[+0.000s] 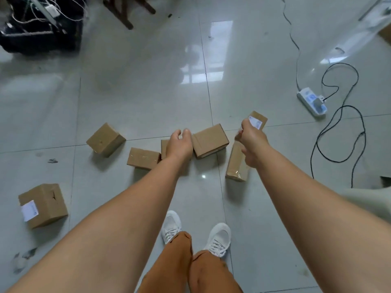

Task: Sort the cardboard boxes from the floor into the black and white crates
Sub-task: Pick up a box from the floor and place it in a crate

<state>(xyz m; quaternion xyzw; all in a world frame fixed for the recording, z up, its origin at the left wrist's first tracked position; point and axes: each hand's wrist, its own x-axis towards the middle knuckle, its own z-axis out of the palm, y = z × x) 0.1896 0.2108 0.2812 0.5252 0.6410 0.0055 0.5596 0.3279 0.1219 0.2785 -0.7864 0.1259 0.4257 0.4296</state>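
Several brown cardboard boxes lie scattered on the grey tiled floor. My left hand (179,144) reaches down and curls its fingers round a small box (163,147), which it mostly hides. Higher and to the right, my right hand (251,141) grips a small box with a white label (257,120). A long box (235,167) lies on the floor just below that hand. Loose boxes sit at the left (105,139), centre left (142,158) and centre (209,140). Another labelled box (43,205) lies at the near left. A black crate (38,32) stands at the far left.
A white power strip (312,101) and a looping black cable (338,132) lie on the floor at the right. Dark wooden furniture legs (127,11) stand at the top. My white shoes (218,237) are directly below. Cords hang over the black crate.
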